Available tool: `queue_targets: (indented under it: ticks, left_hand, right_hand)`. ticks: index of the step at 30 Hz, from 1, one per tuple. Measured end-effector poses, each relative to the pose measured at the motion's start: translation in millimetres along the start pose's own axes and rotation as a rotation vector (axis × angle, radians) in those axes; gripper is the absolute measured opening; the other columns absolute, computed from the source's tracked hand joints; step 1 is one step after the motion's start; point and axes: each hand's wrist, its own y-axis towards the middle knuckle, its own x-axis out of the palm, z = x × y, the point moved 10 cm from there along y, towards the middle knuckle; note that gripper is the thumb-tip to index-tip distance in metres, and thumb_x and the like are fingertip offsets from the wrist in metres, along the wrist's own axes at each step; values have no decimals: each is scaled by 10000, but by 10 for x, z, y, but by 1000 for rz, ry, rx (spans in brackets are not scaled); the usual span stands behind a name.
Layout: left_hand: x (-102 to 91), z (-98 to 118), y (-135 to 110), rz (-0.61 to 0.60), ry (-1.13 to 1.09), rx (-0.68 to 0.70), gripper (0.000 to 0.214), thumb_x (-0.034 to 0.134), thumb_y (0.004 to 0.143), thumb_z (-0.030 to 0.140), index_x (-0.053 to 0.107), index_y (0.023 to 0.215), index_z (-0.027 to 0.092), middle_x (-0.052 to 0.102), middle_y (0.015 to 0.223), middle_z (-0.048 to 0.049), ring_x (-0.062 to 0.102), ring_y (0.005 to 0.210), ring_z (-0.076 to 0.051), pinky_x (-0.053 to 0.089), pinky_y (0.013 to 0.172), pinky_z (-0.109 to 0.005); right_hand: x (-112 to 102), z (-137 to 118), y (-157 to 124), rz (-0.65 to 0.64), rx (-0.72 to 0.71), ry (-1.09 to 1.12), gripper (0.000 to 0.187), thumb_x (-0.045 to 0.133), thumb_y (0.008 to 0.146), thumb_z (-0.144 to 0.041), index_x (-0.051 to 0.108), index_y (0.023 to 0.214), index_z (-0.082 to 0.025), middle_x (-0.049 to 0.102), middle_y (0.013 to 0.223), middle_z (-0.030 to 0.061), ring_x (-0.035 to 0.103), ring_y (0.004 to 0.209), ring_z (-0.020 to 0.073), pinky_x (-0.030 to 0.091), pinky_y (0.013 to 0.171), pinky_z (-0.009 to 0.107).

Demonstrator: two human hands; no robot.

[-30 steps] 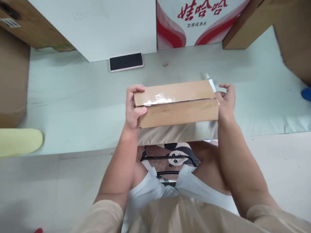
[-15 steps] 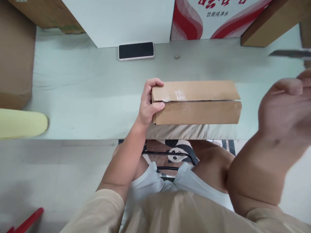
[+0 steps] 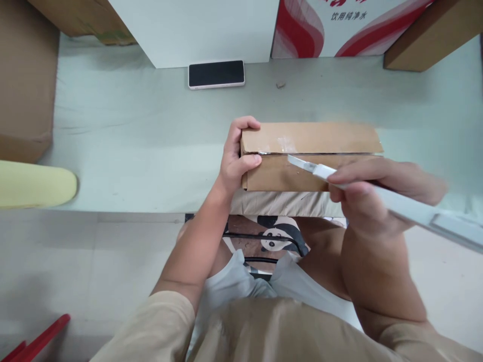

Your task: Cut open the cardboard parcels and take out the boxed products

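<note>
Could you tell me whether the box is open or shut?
Shut: the box has both flaps lying flat, tape on their seam.

Bright, even light; right hand (image 3: 377, 193) motion-blurred.

Left hand (image 3: 236, 158) grips the left end of a taped cardboard box (image 3: 309, 157) on a pale green mat (image 3: 132, 141); right hand (image 3: 372, 193) holds a white utility knife (image 3: 377, 193), blade tip over the box's seam. A smartphone (image 3: 216, 74) lies beyond.

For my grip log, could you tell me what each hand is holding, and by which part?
The left hand grips the cardboard box by its left end; the right hand holds a knife mid-handle.
</note>
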Motion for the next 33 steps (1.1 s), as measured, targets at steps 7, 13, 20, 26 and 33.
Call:
queue_targets:
  ticks: [7,13,20,26,33]
  left_hand:
    - [34,1,6,-24,-57,-30,648,673,749,799,593,1201,341,591,1078,-26,650,1158,-298,559,980,-469]
    - [41,-22,15,-49,-92,-43,644,712,733,773,592,1193,339,581,1093,-27,639,1148,-300,551,981,-478]
    - [48,-14,13,-73,-66,2,648,676,766,776,565,1234,340,584,1099,-27,653,1085,-265,560,953,-447]
    - [37,-35,20,-53,-57,2,661,683,742,790,566,1232,362,593,1110,-28,653,1095,-275,561,950,-458]
    - [39,11,26,-36,14,19,659,639,771,799,556,1260,365,605,1102,-31,672,1074,-267,570,952,-451]
  right_hand:
    - [134,-66,10,-72,-45,-60,84,756,852,-312,755,801,-246,621,558,-37,553,462,92,345,375,231]
    - [133,-66,11,47,-49,-158,142,702,916,-333,741,811,-246,647,607,-39,595,510,80,396,440,220]
    - [107,-104,-15,75,-7,-305,280,607,980,-350,702,751,-219,611,587,-26,557,513,79,368,480,248]
    - [-38,-14,-60,274,13,-275,293,621,963,-389,691,746,-207,579,573,-42,553,534,70,369,510,246]
    - [-306,320,-164,381,161,-33,320,651,904,-470,667,732,-201,539,569,-26,491,492,68,330,479,273]
